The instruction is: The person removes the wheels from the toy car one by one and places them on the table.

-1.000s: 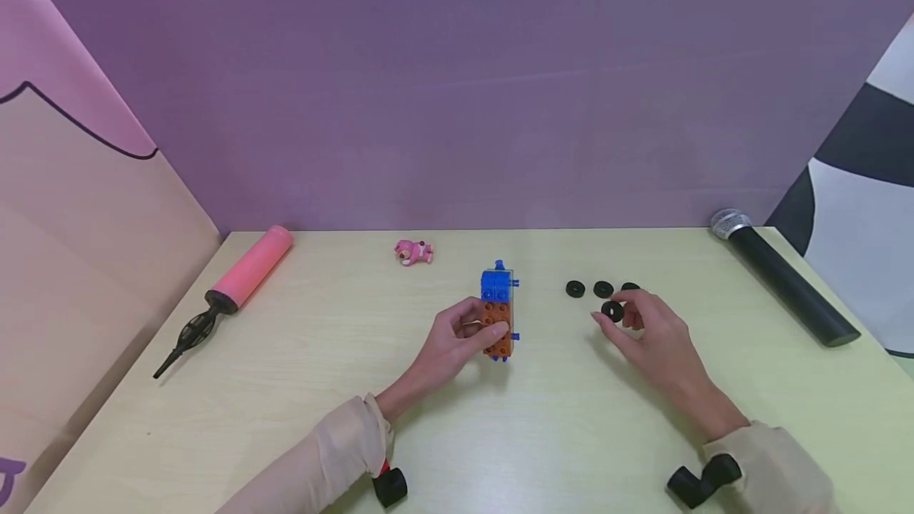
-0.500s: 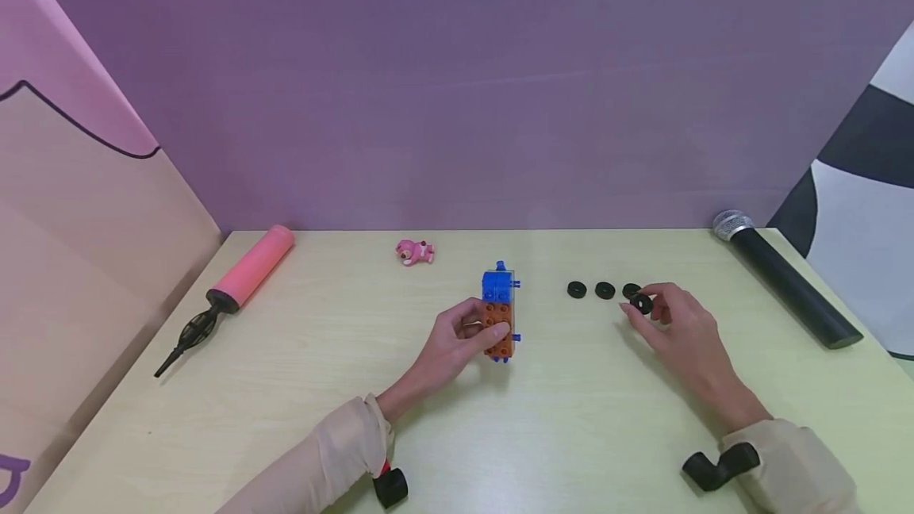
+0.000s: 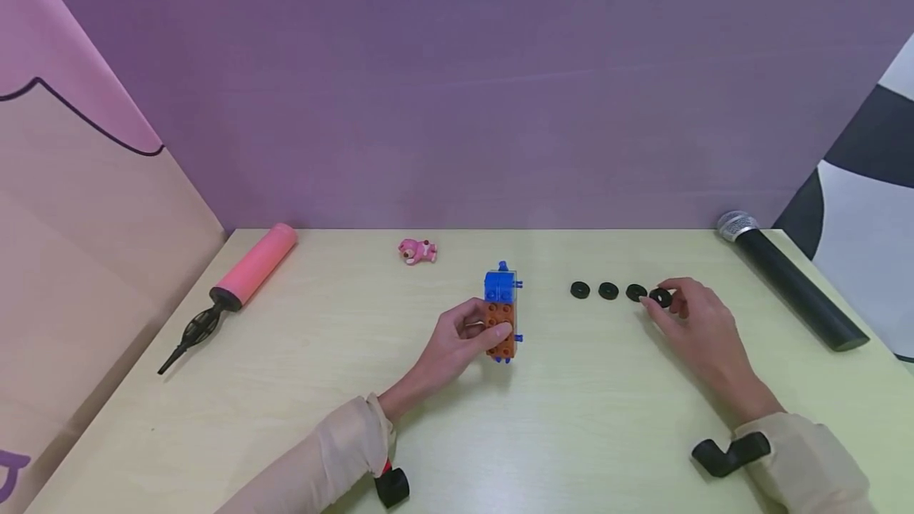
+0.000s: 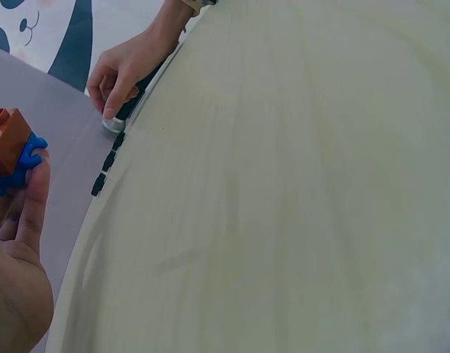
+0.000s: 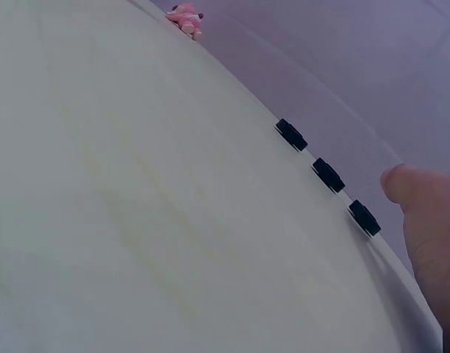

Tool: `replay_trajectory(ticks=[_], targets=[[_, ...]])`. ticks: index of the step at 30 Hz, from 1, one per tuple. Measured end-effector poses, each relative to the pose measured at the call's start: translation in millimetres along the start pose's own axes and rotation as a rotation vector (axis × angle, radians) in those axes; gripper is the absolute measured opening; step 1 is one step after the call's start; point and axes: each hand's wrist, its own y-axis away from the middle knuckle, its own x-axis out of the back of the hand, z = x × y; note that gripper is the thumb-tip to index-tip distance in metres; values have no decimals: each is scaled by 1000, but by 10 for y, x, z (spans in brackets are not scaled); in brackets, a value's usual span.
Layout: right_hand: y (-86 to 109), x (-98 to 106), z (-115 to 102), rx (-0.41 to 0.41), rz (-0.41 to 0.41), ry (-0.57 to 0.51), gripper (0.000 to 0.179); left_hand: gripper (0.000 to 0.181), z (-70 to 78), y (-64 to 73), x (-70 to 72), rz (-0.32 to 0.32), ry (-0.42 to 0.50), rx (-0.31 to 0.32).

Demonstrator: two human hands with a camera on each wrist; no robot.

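My left hand [image 3: 446,347] grips a toy vehicle of orange and blue building blocks [image 3: 500,312] above the table, thumb across its studded orange part. Short blue pegs stick out from its right side. In the head view my right hand [image 3: 703,335] pinches a small black wheel [image 3: 660,297] between thumb and fingertips at the right end of a row. Three more wheels lie flat to its left: the nearest wheel [image 3: 636,292], a middle wheel [image 3: 608,290] and a far-left wheel [image 3: 580,289]. The right wrist view hides the pinched wheel.
A pink bear figure [image 3: 417,251] lies near the table's back edge. At the left lies a pink hand pump [image 3: 255,264] with a black nozzle. A black microphone [image 3: 793,284] lies at the right. A purple wall panel [image 3: 457,86] rises behind the table [image 3: 557,427].
My right hand has carried the pinched wheel rightward, past the third wheel to the end of the row. The left hand and the block vehicle have stayed in place.
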Motion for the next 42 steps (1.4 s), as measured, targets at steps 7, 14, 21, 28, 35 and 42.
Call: replay_trajectory(ticks=[7,14,21,28,35,42], targets=[[-13,23,94,-32,-12,14,29,42,-4,-1,-16,-2,-13,1],[-57,53,204,-72,-72,67,31,45,-6,-4,-23,-8,-3,-7],[-86,62,281,-69,-82,103,32,45,-11,4,-38,-9,-1,-10],[-90,46,307,-108,-130,110,34,37,-21,0,-30,-12,-12,13],[-114,13,334,-109,-124,118,33,35,-36,-11,-1,-7,-29,12],[-130,-38,376,-113,-146,120,33,35,-14,-8,-12,-7,-45,22]])
